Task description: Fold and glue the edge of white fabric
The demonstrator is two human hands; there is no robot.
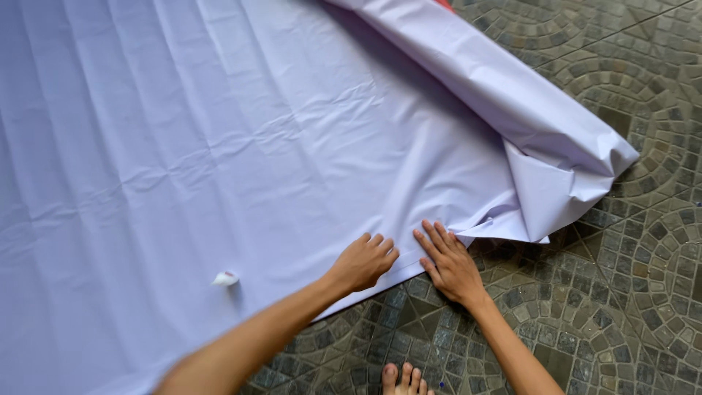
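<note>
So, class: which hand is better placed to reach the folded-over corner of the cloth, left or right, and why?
Probably the right hand: its fingers lie flat at the cloth edge, right beside the folded corner. The left hand rests farther from it, knuckles curled.

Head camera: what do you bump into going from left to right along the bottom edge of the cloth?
White chalk → left hand → right hand → folded cloth corner → stone floor.
</note>
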